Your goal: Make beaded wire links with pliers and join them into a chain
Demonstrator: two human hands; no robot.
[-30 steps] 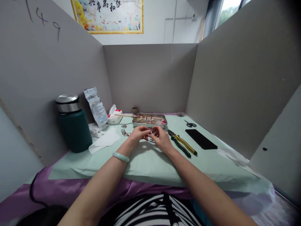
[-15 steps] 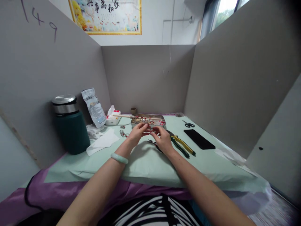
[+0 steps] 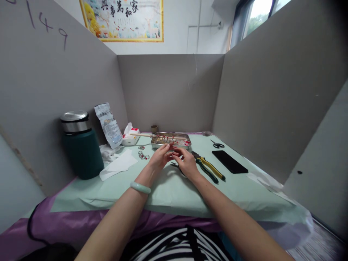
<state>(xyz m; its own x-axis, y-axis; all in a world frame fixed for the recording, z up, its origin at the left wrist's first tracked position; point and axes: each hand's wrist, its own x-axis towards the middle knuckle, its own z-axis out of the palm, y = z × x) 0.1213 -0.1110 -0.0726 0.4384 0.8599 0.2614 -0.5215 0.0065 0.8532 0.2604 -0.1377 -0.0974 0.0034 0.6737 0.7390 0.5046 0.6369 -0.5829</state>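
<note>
My left hand (image 3: 161, 156) and my right hand (image 3: 186, 161) meet fingertip to fingertip over the table, just in front of a metal tray (image 3: 153, 145). Both are closed in a pinch, and whatever lies between the fingers is too small to make out. A jade-coloured bangle (image 3: 140, 187) circles my left wrist. Red beads and small metal pieces fill the tray, with a thin wooden stick (image 3: 141, 135) laid across it. Left of my hands lies beaded jewellery (image 3: 143, 155) with red and silver parts. Beneath my right hand, a small dark-tipped tool (image 3: 174, 164) is partly hidden.
Right of my hands lie green-and-yellow pliers (image 3: 209, 168), a black phone (image 3: 230, 161) and scissors (image 3: 218, 145). To the left stand a green flask (image 3: 82, 152), a foil pouch (image 3: 108, 125), a tissue pack (image 3: 131, 136) and white paper (image 3: 119, 166). Grey partitions (image 3: 171, 90) enclose the table.
My hands have drawn closer together, the left moving slightly right. The fingertips now touch or overlap. The tools and tray lie as before.
</note>
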